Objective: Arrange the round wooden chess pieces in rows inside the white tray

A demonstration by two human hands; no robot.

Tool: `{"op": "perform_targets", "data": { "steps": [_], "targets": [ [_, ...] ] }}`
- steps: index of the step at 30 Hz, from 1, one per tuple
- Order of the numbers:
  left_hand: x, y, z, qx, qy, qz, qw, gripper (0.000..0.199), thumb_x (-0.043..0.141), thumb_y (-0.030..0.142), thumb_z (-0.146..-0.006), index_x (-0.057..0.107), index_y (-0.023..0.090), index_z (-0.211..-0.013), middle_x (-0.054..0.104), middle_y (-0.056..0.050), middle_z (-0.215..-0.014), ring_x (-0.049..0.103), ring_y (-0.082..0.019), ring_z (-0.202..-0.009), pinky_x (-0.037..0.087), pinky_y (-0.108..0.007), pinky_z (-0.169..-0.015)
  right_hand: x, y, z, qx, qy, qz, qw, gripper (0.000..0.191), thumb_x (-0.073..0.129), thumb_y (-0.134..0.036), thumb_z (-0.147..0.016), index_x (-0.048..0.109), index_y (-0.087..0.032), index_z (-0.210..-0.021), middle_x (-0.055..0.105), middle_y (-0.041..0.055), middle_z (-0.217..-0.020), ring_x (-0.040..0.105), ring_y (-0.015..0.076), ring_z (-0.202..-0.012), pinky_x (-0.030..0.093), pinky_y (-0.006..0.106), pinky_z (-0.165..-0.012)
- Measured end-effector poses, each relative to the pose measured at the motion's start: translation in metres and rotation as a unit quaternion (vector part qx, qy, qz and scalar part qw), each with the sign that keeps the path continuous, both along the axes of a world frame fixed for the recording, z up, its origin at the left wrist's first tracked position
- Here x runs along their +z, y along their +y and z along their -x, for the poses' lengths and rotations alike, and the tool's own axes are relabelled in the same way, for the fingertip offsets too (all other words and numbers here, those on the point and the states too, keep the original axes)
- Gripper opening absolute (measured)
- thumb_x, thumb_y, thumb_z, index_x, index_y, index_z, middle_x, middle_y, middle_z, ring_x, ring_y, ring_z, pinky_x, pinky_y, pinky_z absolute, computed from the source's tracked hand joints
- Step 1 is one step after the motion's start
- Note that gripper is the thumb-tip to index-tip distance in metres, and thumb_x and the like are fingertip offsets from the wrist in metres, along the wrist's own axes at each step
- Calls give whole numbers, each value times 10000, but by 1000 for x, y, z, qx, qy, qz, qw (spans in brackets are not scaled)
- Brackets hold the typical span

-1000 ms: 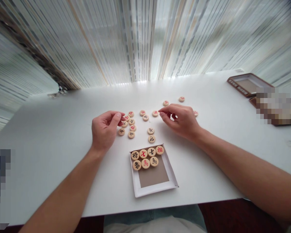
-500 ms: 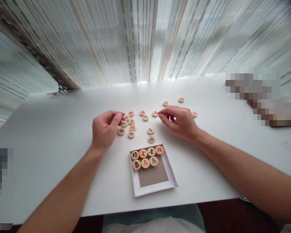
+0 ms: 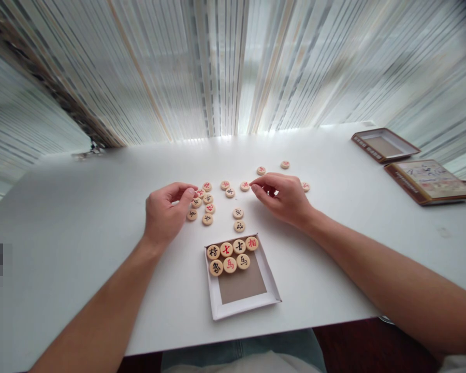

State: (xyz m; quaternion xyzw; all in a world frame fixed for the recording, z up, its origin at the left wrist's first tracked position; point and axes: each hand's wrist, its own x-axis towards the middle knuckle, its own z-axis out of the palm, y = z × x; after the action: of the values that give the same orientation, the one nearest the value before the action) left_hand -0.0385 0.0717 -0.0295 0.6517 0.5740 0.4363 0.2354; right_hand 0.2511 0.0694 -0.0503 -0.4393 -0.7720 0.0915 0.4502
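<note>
My left hand (image 3: 165, 212) is at the left of a cluster of xiangqi pieces, thumb and forefinger curved and slightly apart. Its fingertips are beside a red-lettered piece (image 3: 201, 192) and partly cover that side of the cluster. On the other side, my right hand (image 3: 283, 199) has its fingers loosely bent, with a gap behind the thumb. The forefinger tip is at the edge of another red-lettered piece (image 3: 245, 186); firm contact cannot be made out. Nearer to me lies an open square box tray (image 3: 243, 287). Along its far side are two rows of pieces, including a black horse (image 3: 243, 261).
Two black-lettered pieces (image 3: 238, 213) lie between the hands and the tray. Red pieces (image 3: 285, 165) are scattered beyond my right hand. At the far right sit a brown-edged box part (image 3: 386, 145) and a picture-covered box (image 3: 431, 178). A striped curtain (image 3: 225, 67) hangs behind the white table (image 3: 81, 207).
The camera view has shifted slightly, so the table and its contents sit a little lower and to the left. Both hands keep nearly the same pose beside the same pieces.
</note>
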Motion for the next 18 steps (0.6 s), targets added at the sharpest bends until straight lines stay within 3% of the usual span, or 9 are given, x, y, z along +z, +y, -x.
{"op": "perform_targets", "data": {
  "steps": [8,18],
  "targets": [
    [1,-4,-5,-18,39,24,999,159,777,356,-876,875,239,-922,882,-36,-922,813,-235,-814,604,-289,-671,1,-1,0,6,-3,-2,1000,157,652,-208,-998,766,-206,-891,758,18,-751,596,134,-574,482,275,-585],
    [-8,-5,-4,-42,33,23,998,153,795,324,-868,873,237,-966,883,-52,-987,827,-239,-857,653,-327,-798,1,-1,0,0,-6,7,1000,144,656,-215,-997,768,-211,-906,771,22,-770,613,138,-572,492,281,-577]
  ]
}}
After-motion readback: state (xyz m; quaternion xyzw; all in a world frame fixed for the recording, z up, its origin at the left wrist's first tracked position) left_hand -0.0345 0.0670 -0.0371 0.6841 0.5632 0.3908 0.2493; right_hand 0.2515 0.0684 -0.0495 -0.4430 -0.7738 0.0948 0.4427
